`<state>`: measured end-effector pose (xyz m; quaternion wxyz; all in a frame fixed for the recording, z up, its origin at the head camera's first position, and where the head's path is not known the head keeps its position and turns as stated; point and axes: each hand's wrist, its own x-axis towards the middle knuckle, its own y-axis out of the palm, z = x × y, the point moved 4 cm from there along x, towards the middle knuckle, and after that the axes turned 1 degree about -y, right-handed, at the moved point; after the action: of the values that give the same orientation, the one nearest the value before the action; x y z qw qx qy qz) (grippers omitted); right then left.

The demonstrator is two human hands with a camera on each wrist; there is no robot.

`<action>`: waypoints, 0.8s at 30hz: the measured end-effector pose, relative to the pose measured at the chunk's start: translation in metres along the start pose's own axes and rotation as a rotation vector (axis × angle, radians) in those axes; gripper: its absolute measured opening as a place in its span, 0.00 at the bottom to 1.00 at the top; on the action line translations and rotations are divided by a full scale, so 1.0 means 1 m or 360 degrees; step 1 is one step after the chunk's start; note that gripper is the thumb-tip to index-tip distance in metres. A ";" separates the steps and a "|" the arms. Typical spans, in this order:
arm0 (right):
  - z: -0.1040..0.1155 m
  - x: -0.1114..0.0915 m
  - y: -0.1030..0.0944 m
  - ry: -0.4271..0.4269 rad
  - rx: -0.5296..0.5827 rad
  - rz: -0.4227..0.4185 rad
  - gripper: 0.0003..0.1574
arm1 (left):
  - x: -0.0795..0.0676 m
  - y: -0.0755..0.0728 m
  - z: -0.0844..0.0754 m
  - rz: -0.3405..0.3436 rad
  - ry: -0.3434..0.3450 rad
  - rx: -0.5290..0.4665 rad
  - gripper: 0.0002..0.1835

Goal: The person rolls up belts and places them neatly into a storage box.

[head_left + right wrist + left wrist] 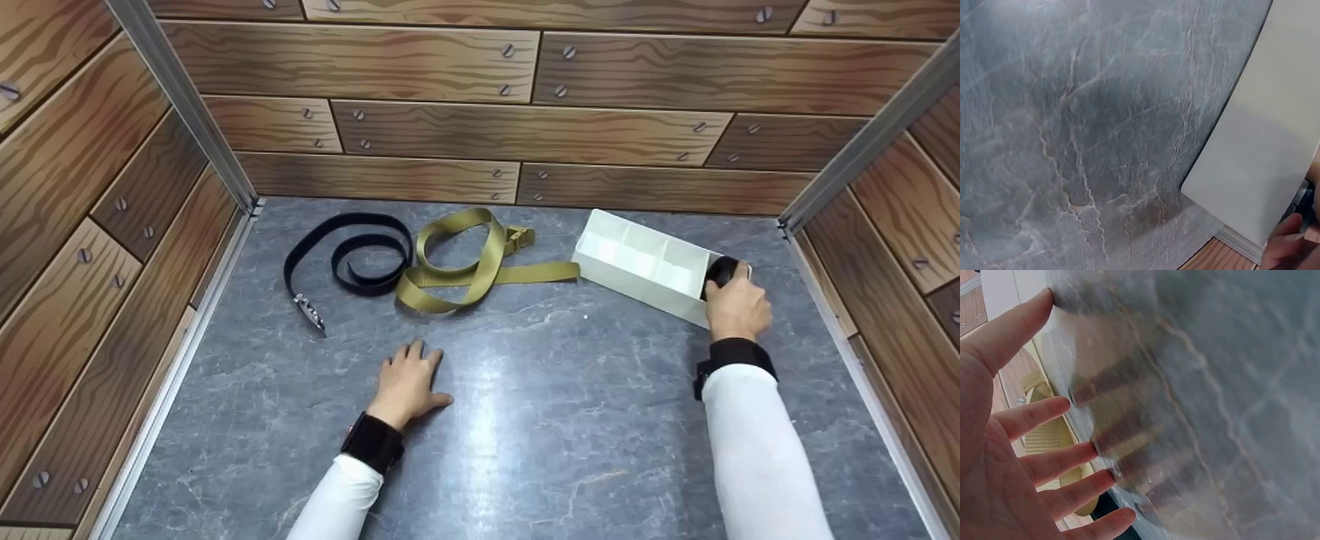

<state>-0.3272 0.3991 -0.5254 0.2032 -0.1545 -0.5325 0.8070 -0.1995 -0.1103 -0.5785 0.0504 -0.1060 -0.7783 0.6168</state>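
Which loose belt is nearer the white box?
The mustard belt, its tail ending by the white box; the black belt lies farther left in the head view.

- A staged booth, perhaps in a lab or studio; which cannot be told.
- Walls (435, 127) on three sides: plank pattern, seemingly printed, screws (508, 50) included.
- Metal posts (184, 97) at both back corners.
- Surface (540, 405): grey, glossy, marble-patterned, running up to the walls.

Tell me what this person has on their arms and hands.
The left sleeve and right sleeve are white. The left wristband and right wristband are black and broad. The left hand and right hand are bare, without gloves.
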 end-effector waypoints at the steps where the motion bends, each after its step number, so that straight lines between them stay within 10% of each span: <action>1: 0.000 0.000 0.000 -0.0003 0.0003 0.0001 0.43 | 0.000 0.000 0.000 -0.0004 0.0000 0.0003 0.44; 16: 0.018 -0.018 -0.001 -0.0010 0.0034 -0.0180 0.48 | 0.006 -0.005 0.000 -0.0051 0.0011 -0.0017 0.42; 24: 0.075 -0.067 0.024 -0.0720 0.0143 -0.0382 0.35 | 0.031 -0.038 -0.001 -0.0579 0.0115 -0.0015 0.31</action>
<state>-0.3080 0.2982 -0.5168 0.1800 0.1033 -0.5424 0.8141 -0.2331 -0.1105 -0.5427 0.1887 0.0142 -0.7852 0.5896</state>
